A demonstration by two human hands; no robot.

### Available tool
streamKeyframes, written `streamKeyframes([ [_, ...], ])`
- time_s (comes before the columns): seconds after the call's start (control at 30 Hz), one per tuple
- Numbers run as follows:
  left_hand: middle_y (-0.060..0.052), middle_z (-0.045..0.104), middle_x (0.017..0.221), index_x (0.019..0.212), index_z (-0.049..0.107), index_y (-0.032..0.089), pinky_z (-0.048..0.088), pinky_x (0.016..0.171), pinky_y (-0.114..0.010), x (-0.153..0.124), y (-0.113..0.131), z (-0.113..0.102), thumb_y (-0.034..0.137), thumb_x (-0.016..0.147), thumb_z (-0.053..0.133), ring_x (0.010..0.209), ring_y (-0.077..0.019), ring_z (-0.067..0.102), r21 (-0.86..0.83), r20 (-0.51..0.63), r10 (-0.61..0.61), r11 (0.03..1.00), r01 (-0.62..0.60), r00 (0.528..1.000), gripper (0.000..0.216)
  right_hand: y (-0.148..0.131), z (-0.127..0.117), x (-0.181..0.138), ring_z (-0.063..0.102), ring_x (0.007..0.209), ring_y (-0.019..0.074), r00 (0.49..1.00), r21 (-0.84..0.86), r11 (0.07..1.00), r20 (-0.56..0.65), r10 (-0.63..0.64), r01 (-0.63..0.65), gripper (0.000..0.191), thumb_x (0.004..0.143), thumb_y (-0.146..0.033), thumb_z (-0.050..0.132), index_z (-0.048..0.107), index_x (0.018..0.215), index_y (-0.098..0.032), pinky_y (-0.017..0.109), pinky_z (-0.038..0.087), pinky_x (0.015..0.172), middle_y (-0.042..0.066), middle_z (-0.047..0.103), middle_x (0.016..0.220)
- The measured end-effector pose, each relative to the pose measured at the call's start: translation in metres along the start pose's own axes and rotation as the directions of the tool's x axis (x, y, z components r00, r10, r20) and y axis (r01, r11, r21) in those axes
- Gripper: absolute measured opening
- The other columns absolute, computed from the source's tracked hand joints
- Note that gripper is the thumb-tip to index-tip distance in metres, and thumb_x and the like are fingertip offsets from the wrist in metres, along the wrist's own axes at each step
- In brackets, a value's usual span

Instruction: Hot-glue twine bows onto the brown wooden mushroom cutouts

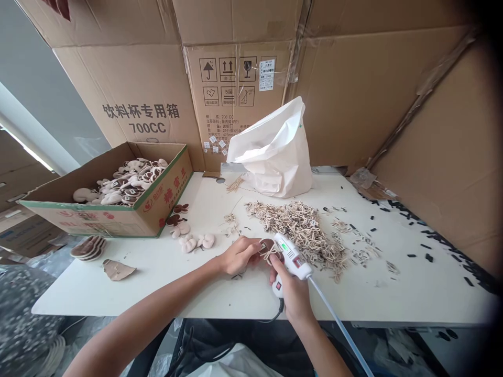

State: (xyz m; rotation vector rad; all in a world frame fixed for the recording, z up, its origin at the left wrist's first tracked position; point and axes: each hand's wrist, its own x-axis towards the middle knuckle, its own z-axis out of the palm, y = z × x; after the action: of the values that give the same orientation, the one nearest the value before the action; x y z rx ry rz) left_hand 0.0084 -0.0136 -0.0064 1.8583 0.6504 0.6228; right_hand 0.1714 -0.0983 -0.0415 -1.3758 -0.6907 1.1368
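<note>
My left hand (239, 255) pinches a small brown plush piece (267, 245) by its left side. A thin beige cord bow lies across the front of that piece. In my right hand (294, 293) is a white glue gun (293, 256) with a green lit display, tilted up to the left. My right thumb reaches the lower edge of the plush piece. A clear glue stick (340, 324) runs out of the gun's back end toward me. Just beyond the gun spreads a heap of beige cord bows (298, 225).
An open carton (153, 212) full of plush pieces stands at the left. Cream plush pieces (188, 242) and a brown stack (88, 247) lie near it. A white bag (275, 157) stands at the back. Small black pieces (429, 257) are scattered right. Cardboard walls (377, 94) surround the table.
</note>
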Motion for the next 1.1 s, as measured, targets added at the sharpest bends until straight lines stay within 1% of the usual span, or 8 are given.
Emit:
streamKeyframes([
  [0.07, -0.001, 0.058, 0.067, 0.073, 0.054, 0.017, 0.043, 0.068, -0.026, -0.0001, 0.0012, -0.0013, 0.03, 0.107, 0.031, 0.064, -0.0137, 0.053, -0.014, 0.018, 0.012, 1.0, -0.011, 1.0, 0.043, 0.0003, -0.0002, 0.0001, 0.047, 0.046, 0.0137, 1.0, -0.01, 1.0, -0.006, 0.005, -0.005, 0.04, 0.076, -0.057, 0.085, 0.071, 0.079, -0.02, 0.025, 0.036, 0.043, -0.002, 0.058, 0.05],
  [0.13, -0.001, 0.058, 0.067, 0.074, 0.054, 0.017, 0.043, 0.068, -0.026, -0.0001, 0.0014, -0.0017, 0.03, 0.106, 0.033, 0.064, -0.0137, 0.052, -0.007, 0.016, 0.019, 1.0, -0.019, 1.0, 0.04, 0.0004, -0.0006, 0.0001, 0.046, 0.046, 0.0137, 1.0, -0.019, 1.0, -0.004, 0.003, -0.003, 0.04, 0.077, -0.058, 0.084, 0.071, 0.079, -0.02, 0.025, 0.036, 0.043, -0.002, 0.058, 0.05],
  [0.33, 0.0, 0.057, 0.063, 0.075, 0.055, 0.016, 0.041, 0.064, -0.026, -0.0005, -0.0018, 0.001, 0.049, 0.109, 0.034, 0.06, -0.0125, 0.052, 0.003, 0.0, 0.021, 1.0, -0.021, 1.0, 0.052, -0.0003, -0.0004, -0.0005, 0.047, 0.046, 0.0135, 1.0, -0.011, 1.0, -0.003, -0.013, 0.013, 0.041, 0.078, -0.057, 0.084, 0.071, 0.081, -0.019, 0.024, 0.036, 0.043, -0.002, 0.057, 0.05],
  [0.47, 0.0, 0.057, 0.062, 0.074, 0.056, 0.016, 0.041, 0.064, -0.025, -0.0002, -0.0017, 0.0019, 0.054, 0.109, 0.033, 0.059, -0.0124, 0.053, 0.032, -0.01, -0.003, 0.999, 0.003, 1.0, 0.057, -0.0012, 0.0006, -0.0006, 0.049, 0.046, 0.0136, 1.0, 0.009, 1.0, 0.0, -0.023, 0.023, 0.04, 0.077, -0.056, 0.084, 0.071, 0.082, -0.019, 0.024, 0.037, 0.043, -0.001, 0.059, 0.054],
  [0.6, 0.0, 0.058, 0.063, 0.074, 0.056, 0.016, 0.042, 0.066, -0.025, 0.0006, -0.0019, 0.0011, 0.054, 0.109, 0.032, 0.06, -0.0125, 0.054, 0.075, -0.014, -0.002, 0.997, 0.003, 1.0, 0.057, -0.0014, 0.0005, -0.0002, 0.049, 0.046, 0.0133, 1.0, 0.015, 1.0, -0.002, -0.024, 0.024, 0.038, 0.078, -0.054, 0.085, 0.071, 0.081, -0.019, 0.025, 0.037, 0.043, -0.001, 0.061, 0.057],
  [0.83, 0.0, 0.059, 0.066, 0.074, 0.058, 0.016, 0.041, 0.067, -0.025, 0.0012, -0.0043, 0.0019, 0.052, 0.11, 0.031, 0.062, -0.0123, 0.052, 0.061, -0.037, 0.0, 0.998, 0.002, 0.999, 0.058, -0.0029, 0.0009, -0.0022, 0.048, 0.047, 0.0133, 1.0, -0.005, 1.0, 0.001, -0.02, 0.02, 0.04, 0.077, -0.056, 0.084, 0.072, 0.08, -0.019, 0.024, 0.037, 0.043, -0.001, 0.058, 0.053],
  [1.0, 0.0, 0.062, 0.072, 0.08, 0.056, 0.017, 0.042, 0.07, -0.026, 0.0022, -0.0051, 0.0027, 0.05, 0.11, 0.034, 0.067, -0.0135, 0.055, 0.117, -0.1, -0.02, 0.993, 0.032, 0.995, 0.049, -0.0047, 0.0017, -0.0038, 0.048, 0.046, 0.013, 1.0, -0.006, 1.0, 0.007, -0.021, 0.021, 0.041, 0.077, -0.058, 0.084, 0.071, 0.081, -0.019, 0.024, 0.036, 0.043, -0.002, 0.058, 0.052],
  [1.1, -0.001, 0.064, 0.076, 0.084, 0.056, 0.017, 0.041, 0.069, -0.025, 0.0028, -0.0062, 0.0023, 0.05, 0.109, 0.036, 0.07, -0.0137, 0.055, 0.103, -0.097, 0.0, 0.995, 0.01, 0.995, 0.046, -0.0037, 0.0007, -0.0026, 0.049, 0.045, 0.0134, 0.999, -0.023, 0.999, 0.019, -0.026, 0.026, 0.042, 0.077, -0.059, 0.084, 0.07, 0.082, -0.019, 0.025, 0.037, 0.043, -0.002, 0.058, 0.052],
])
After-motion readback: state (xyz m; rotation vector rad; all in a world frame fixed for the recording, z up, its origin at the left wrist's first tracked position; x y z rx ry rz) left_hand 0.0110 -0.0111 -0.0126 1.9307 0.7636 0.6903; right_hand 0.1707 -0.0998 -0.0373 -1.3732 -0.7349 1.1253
